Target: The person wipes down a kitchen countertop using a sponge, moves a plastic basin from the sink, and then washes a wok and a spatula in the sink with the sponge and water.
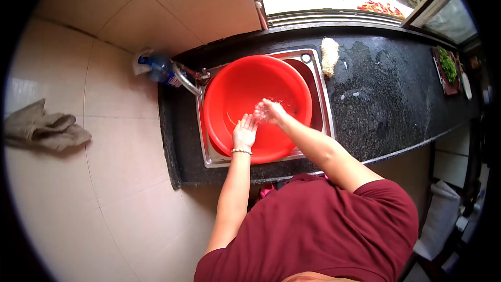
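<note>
Looks forward and down from head height, close over the red basin [235, 86] and counter [386, 99], wide enough to include the window [334, 18].

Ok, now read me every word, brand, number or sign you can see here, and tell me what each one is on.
No text can be read.
Blue bottle behind the tap: its label has pale marks, too small and blurred to read.
Red basin: no lettering visible.
</note>
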`<control>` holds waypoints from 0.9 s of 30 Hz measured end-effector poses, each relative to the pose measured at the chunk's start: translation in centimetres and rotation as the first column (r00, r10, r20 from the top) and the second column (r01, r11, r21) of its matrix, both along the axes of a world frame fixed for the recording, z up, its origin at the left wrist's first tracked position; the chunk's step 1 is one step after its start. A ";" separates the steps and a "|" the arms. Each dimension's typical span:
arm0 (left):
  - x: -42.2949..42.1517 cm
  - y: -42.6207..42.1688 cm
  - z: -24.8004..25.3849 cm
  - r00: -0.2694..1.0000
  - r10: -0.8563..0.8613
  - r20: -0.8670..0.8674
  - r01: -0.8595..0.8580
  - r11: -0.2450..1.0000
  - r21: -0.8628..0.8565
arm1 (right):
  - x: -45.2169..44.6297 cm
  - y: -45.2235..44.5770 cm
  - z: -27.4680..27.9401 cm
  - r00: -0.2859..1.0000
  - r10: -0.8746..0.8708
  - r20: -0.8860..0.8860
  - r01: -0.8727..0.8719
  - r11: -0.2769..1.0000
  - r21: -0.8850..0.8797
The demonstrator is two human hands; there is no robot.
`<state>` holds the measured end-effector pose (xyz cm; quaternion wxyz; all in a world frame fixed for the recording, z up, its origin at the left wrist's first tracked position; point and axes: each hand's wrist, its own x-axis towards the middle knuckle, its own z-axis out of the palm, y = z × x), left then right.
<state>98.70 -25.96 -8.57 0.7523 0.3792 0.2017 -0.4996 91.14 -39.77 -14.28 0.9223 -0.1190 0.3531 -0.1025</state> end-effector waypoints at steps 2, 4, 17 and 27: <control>2.3 -0.1 -5.8 0.965 -0.212 -0.152 0.135 0.904 -0.406 | -0.1 3.3 5.1 0.995 0.059 0.081 -0.026 0.931 -0.365; 1.3 -0.9 -4.8 0.971 -0.230 0.066 0.238 0.895 -0.378 | 0.1 6.7 8.2 0.990 0.143 0.003 -0.067 0.489 -0.870; 3.3 -2.4 -2.5 0.833 -0.520 0.191 0.457 0.840 0.293 | -1.1 0.8 -0.9 0.596 -0.498 -0.630 -0.106 0.728 -0.677; 1.0 -5.6 -4.6 0.835 -0.551 -0.006 0.550 0.833 0.052 | 1.2 6.4 3.2 0.791 -0.402 -0.461 -0.407 0.217 -0.888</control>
